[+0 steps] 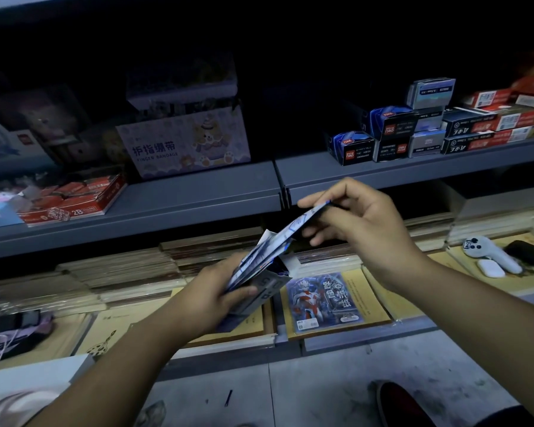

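Dim grey metal shop shelving (198, 204) stands behind two hands. A crinkled, glossy blue-and-white foil packet (270, 249) slants from lower left up to upper right. The left hand (216, 291) curls round its lower end. The right hand (361, 223) pinches its upper tip, above flat yellow paper pads (383, 303).

Left hand (215, 292) grips packets (261, 260) — right hand (363, 231) pinches 1.

One wide-angle view, worn on the head, looks forward and down, facing the grey shelf (198, 195) square-on with floor (321, 392) at the bottom edge. It sits close, centred on the blue packet (269, 257) between left grip (216, 291) and right grip (361, 223).
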{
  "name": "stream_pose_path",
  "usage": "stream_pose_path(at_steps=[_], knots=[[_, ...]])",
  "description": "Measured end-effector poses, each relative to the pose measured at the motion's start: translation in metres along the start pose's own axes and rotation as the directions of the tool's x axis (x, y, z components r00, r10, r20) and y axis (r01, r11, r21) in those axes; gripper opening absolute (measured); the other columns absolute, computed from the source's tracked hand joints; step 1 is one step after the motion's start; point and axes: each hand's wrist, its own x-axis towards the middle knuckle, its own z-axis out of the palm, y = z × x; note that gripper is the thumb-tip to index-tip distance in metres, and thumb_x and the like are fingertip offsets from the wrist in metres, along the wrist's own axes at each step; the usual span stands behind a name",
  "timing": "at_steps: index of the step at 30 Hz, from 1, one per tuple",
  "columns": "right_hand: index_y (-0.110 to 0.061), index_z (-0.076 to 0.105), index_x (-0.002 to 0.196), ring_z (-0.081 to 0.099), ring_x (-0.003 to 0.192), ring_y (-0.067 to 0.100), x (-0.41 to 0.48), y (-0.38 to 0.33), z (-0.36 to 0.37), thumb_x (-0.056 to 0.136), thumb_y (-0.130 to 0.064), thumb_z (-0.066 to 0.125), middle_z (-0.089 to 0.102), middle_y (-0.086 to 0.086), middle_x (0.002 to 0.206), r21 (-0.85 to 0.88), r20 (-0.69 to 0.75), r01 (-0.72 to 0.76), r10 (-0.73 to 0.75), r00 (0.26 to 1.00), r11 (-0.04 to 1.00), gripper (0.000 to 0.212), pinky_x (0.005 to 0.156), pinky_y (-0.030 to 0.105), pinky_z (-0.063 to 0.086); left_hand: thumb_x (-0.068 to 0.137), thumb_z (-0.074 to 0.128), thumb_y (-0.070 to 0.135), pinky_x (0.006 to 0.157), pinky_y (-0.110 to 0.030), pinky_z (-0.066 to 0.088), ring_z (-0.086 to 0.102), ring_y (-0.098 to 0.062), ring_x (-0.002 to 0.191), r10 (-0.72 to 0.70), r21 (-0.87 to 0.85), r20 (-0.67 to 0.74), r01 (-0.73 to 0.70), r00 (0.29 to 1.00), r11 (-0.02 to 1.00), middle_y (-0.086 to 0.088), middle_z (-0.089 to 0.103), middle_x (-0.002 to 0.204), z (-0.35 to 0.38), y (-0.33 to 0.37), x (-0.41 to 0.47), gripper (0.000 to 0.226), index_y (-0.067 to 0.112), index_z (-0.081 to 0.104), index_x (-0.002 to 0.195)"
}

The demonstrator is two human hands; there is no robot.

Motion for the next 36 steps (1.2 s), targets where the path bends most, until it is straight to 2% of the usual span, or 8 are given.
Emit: stream_pose_path(at_steps=[5, 10, 14, 17, 20, 22, 26, 36], knots=[[-0.002, 0.054, 0.098, 0.076, 0.094, 0.037, -0.002, -0.008, 0.004, 0.094, 0.003, 0.057, 0.073, 0.029, 0.109, 0.295, 0.179, -0.180, 0.131, 0.975, 0.939, 0.007, 0.079, 0.035, 0.064, 0.100, 0.063, 0.034, 0.094, -0.017, 0.051, 0.053, 0.020, 0.113, -0.033, -0.076, 0.025, 0.035, 0.999, 0.997, 0.036, 0.062, 0.122, 0.003, 0.004, 0.000, 0.047, 0.061, 0.043, 0.132], [-0.004, 0.070, 0.104, 0.072, 0.092, 0.024, -0.007, -0.007, 0.006, 0.077, 0.017, 0.071, 0.076, 0.015, 0.102, 0.057, 0.347, -0.129, 0.101, 0.932, 0.990, 0.034, 0.085, 0.039, 0.058, 0.099, 0.066, 0.028, 0.085, -0.001, 0.045, 0.051, 0.025, 0.112, -0.035, -0.121, -0.014, 0.033, 0.999, 0.992, 0.053, 0.056, 0.115, 0.002, 0.007, 0.000, 0.056, 0.070, 0.041, 0.126], [-0.005, 0.076, 0.096, 0.070, 0.097, 0.030, -0.010, -0.007, 0.010, 0.076, 0.016, 0.077, 0.070, 0.016, 0.107, -0.108, 0.393, -0.017, 0.058, 0.918, 0.994, 0.029, 0.084, 0.036, 0.062, 0.099, 0.066, 0.018, 0.084, 0.002, 0.043, 0.051, 0.027, 0.112, -0.033, -0.135, -0.015, 0.030, 0.999, 0.990, 0.055, 0.055, 0.114, 0.003, 0.007, 0.000, 0.062, 0.066, 0.041, 0.128], [0.001, 0.073, 0.095, 0.066, 0.077, 0.029, -0.009, -0.007, 0.014, 0.078, 0.004, 0.078, 0.071, 0.021, 0.100, -0.015, 0.272, -0.033, 0.036, 0.962, 0.999, 0.018, 0.072, 0.035, 0.059, 0.099, 0.065, 0.027, 0.082, -0.002, 0.048, 0.055, 0.023, 0.110, -0.051, -0.167, -0.002, 0.050, 0.999, 0.985, 0.052, 0.059, 0.111, 0.004, 0.004, -0.001, 0.050, 0.064, 0.047, 0.127], [0.000, 0.070, 0.100, 0.068, 0.074, 0.026, -0.003, -0.009, 0.009, 0.082, -0.005, 0.072, 0.073, 0.016, 0.089, 0.286, 0.069, -0.121, 0.106, 0.992, 0.951, 0.019, 0.071, 0.031, 0.062, 0.097, 0.066, 0.033, 0.081, -0.008, 0.052, 0.061, 0.016, 0.105, -0.098, -0.211, -0.006, 0.095, 0.995, 0.973, 0.049, 0.062, 0.106, 0.005, 0.003, -0.002, 0.032, 0.056, 0.056, 0.117], [-0.001, 0.069, 0.100, 0.069, 0.071, 0.021, 0.002, -0.012, 0.001, 0.090, -0.002, 0.069, 0.072, 0.015, 0.087, 0.374, -0.098, -0.089, 0.135, 0.986, 0.923, 0.010, 0.066, 0.026, 0.060, 0.099, 0.064, 0.029, 0.087, -0.010, 0.053, 0.062, 0.013, 0.112, -0.080, -0.214, -0.012, 0.075, 0.997, 0.974, 0.042, 0.064, 0.117, 0.003, 0.003, -0.002, 0.040, 0.054, 0.054, 0.128], [0.000, 0.067, 0.099, 0.070, 0.062, 0.022, 0.007, -0.004, -0.009, 0.091, -0.006, 0.073, 0.069, 0.016, 0.083, 0.255, -0.326, -0.091, 0.174, 0.929, 0.963, 0.012, 0.059, 0.027, 0.058, 0.100, 0.063, 0.028, 0.092, -0.017, 0.055, 0.062, 0.010, 0.116, -0.075, -0.230, -0.029, 0.066, 0.997, 0.971, 0.034, 0.066, 0.124, -0.001, 0.001, -0.002, 0.049, 0.055, 0.049, 0.138], [-0.006, 0.061, 0.092, 0.070, 0.060, 0.025, 0.009, -0.003, -0.012, 0.095, -0.009, 0.070, 0.061, 0.010, 0.082, 0.223, -0.413, -0.047, 0.138, 0.900, 0.974, 0.010, 0.056, 0.030, 0.057, 0.095, 0.064, 0.035, 0.093, -0.030, 0.060, 0.066, -0.003, 0.119, -0.091, -0.331, -0.020, 0.079, 0.996, 0.940, 0.021, 0.070, 0.126, -0.001, -0.005, -0.002, 0.043, 0.042, 0.057, 0.136]])
